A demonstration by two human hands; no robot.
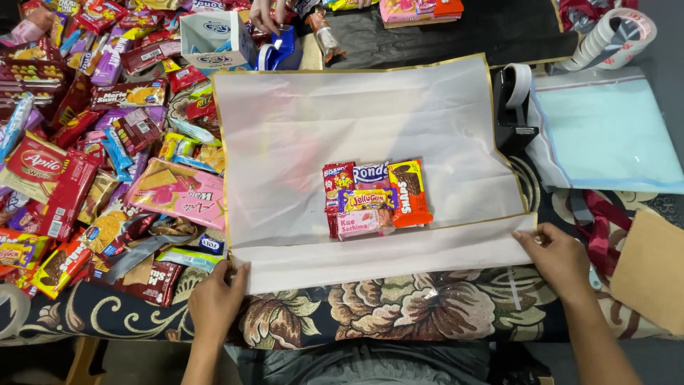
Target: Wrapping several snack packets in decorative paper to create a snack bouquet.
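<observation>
While the near edge of the white wrapping sheet (370,128) is folded over, its left corner is pinched by the closed fingers of the left hand (216,299), and its right corner is gripped by the right hand (559,258). A small stack of snack packets (376,197) is held on the sheet's middle. Loose snacks (85,142) are heaped on the table (370,306) at left; a white box (208,39) stands beyond.

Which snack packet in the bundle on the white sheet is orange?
The orange packet at the bundle's right end, standing lengthwise; the others are red, pink, yellow or white.
</observation>
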